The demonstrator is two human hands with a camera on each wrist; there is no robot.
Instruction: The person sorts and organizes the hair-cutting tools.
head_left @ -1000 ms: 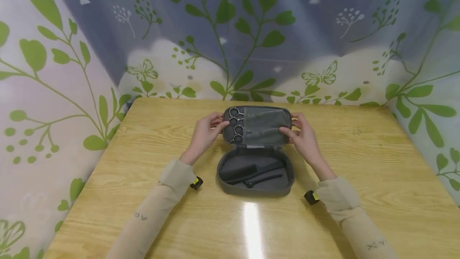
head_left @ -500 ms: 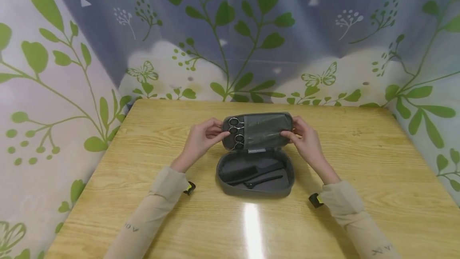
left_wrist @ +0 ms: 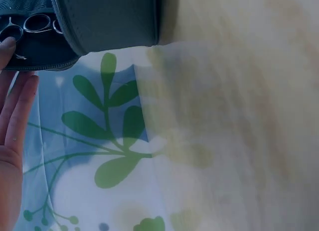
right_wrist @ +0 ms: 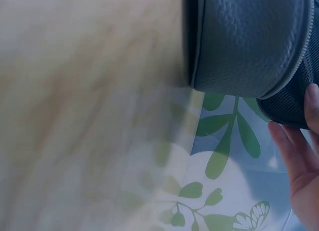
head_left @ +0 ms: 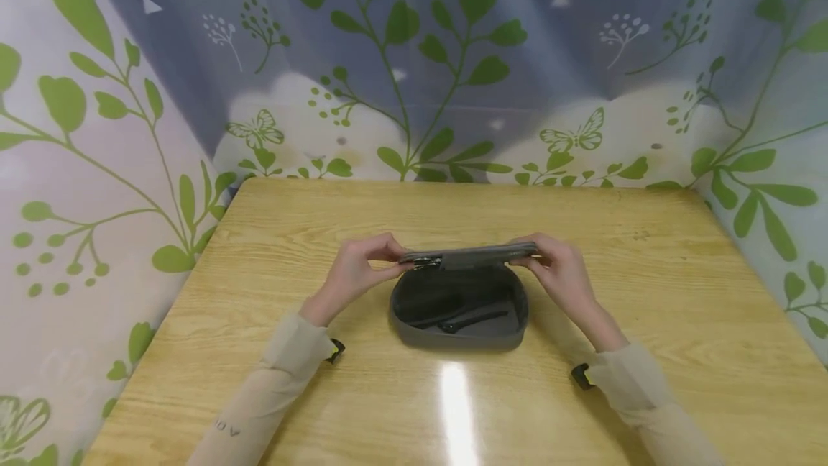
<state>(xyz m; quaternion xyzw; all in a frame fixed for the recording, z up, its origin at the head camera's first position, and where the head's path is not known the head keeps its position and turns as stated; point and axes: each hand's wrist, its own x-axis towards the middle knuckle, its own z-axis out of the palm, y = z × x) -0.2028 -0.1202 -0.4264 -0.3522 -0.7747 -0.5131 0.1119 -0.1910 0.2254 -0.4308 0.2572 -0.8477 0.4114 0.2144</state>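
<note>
A grey zip case (head_left: 461,341) stands on the table, its lid (head_left: 485,254) raised and seen almost edge-on in the head view. My left hand (head_left: 352,272) pinches the lid's left end between thumb and fingers. At the opposite end, my right hand (head_left: 564,277) grips the lid the same way. Scissors with metal finger rings (left_wrist: 49,27) sit inside the lid, near my left thumb. In the shaded base lies a slim black hair clip (head_left: 479,321). The dark comb behind it is barely visible in shadow.
The wooden table (head_left: 272,229) spreads around the case, with a bright light reflection in front. A leaf-printed curtain (head_left: 446,92) hangs along the table's back and sides. Small black wrist devices (head_left: 581,377) sit by both cuffs.
Both hands have swung the lid forward and down from nearly upright to almost edge-on over the case. The scissors and lid pocket are now mostly out of sight in the head view.
</note>
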